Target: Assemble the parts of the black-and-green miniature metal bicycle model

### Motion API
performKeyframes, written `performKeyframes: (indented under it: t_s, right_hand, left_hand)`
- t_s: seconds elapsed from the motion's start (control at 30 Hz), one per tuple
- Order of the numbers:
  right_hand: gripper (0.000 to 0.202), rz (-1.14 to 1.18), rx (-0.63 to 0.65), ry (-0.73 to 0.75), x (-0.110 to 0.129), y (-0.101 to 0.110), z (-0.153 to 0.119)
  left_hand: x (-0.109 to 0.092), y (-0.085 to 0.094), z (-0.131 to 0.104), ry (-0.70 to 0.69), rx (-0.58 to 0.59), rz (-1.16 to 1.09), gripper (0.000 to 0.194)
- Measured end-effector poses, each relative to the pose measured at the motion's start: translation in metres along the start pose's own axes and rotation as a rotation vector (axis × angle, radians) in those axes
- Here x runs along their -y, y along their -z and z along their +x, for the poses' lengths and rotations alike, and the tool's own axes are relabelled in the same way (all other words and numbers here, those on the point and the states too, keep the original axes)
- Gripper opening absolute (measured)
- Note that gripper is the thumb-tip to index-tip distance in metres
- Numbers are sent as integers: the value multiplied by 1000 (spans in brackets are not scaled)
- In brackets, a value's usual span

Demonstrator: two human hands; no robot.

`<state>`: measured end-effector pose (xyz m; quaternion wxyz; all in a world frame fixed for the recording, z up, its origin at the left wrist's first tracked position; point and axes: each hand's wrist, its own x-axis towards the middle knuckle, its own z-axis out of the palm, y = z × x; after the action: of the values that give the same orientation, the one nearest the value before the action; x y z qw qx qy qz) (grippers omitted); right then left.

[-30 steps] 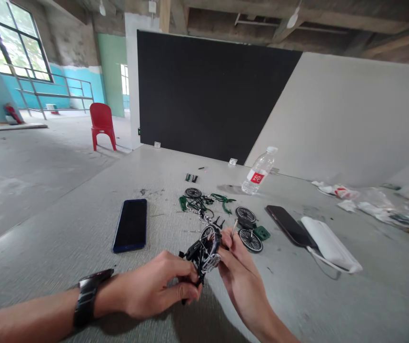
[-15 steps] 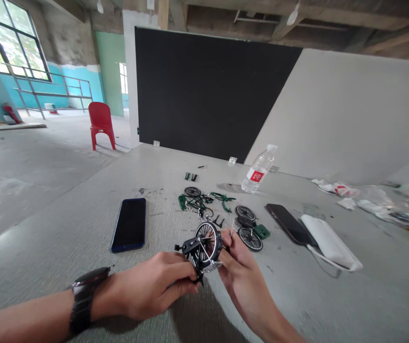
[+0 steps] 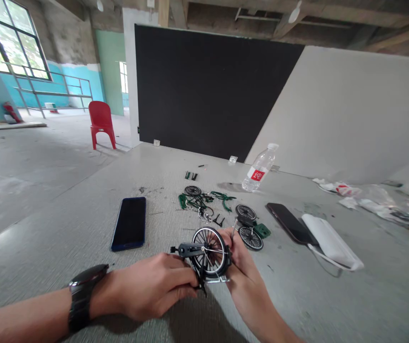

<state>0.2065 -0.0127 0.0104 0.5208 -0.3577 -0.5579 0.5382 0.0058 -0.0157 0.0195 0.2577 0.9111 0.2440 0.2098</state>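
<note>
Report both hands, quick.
Left hand: closed, holding the black model bicycle assembly.
Right hand: closed, gripping a thin rod, fingers against the same assembly; some fingertips hidden.

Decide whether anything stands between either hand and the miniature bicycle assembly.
Nothing visible does: the left hand and right hand both hold the miniature bicycle assembly. Another spoked wheel lies beyond the right hand.

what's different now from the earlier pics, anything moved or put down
The wheel assembly has turned between the left hand and right hand: its wheel, seen narrow and slanted a second ago, now faces the camera more fully. Neither hand visibly took hold of or let go of anything; the right still holds a thin rod. The blue-edged phone, bottle and green box-shaped part stayed put.
</note>
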Motion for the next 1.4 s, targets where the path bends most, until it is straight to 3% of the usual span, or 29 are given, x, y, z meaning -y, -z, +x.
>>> performKeyframes:
  t_s: [0.13, 0.23, 0.5, 0.6, 0.83, 1.0, 1.13, 1.27, 1.4]
  right_hand:
    - [20, 43, 37, -69, 6, 1, 2]
    - [27, -21, -16, -49, 11, 1, 5]
    - [35, -253, -208, 270, 17, -3, 6]
    - [37, -363, -257, 416, 13, 0, 3]
    - [40, -776, -198, 829, 9, 9, 6]
    - [32, -926, -17, 999, 2, 21, 8]
    - [30, -961, -34, 950, -1, 19, 4]
    - [34, -893, -211, 704, 4, 4, -1]
    - [33, -688, -232, 458, 10, -3, 0]
  left_hand:
    - [-1, 0, 0, 36, 11, 9, 17]
    - [-1, -1, 0, 79, -32, 11, 15]
    - [-1, -7, -6, 173, -309, -94, 15]
    - [-4, -4, -8, 190, -362, -80, 19]
    - [-11, 10, -6, 144, -168, -269, 27]
    - [-15, 11, -4, 108, -197, -273, 28]
    - [-13, 7, -7, 94, -158, -211, 24]
    - [-9, 0, -8, 76, -171, -90, 22]
    - [-6, -1, -7, 47, -197, -2, 22]
